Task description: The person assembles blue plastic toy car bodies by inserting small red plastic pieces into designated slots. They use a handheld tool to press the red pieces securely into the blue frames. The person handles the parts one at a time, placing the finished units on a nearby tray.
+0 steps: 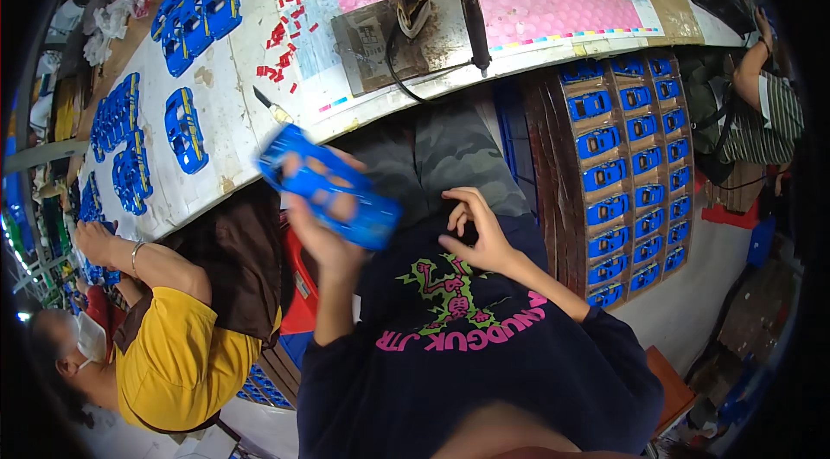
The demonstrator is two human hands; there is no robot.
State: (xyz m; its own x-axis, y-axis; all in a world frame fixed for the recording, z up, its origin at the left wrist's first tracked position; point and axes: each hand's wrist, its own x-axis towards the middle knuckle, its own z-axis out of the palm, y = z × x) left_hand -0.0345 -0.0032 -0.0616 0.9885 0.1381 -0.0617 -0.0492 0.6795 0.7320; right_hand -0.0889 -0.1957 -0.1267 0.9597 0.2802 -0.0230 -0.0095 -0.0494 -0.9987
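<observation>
My left hand (322, 230) grips a blue plastic toy car body (373, 215) from underneath. Fingers and palm show through its window openings, and the shell is tilted and slightly blurred. Over my lap, my right hand (481, 239) is empty, its fingers loosely bent and the thumb held apart. Just beyond the car body, a pointed knife (270, 103) with a pale handle lies on the white worktable (233, 135). A single blue car body (184, 130) rests to the left of it, and small red pieces (281, 40) are scattered farther back.
A metal stand (367, 35) and a hanging rod (467, 14) occupy the table ahead. More blue car bodies (194, 18) lie at the left. A person in yellow (186, 347) works beside me. Stacked trays (618, 187) of blue car bodies stand at my right, with another person (769, 105) beyond.
</observation>
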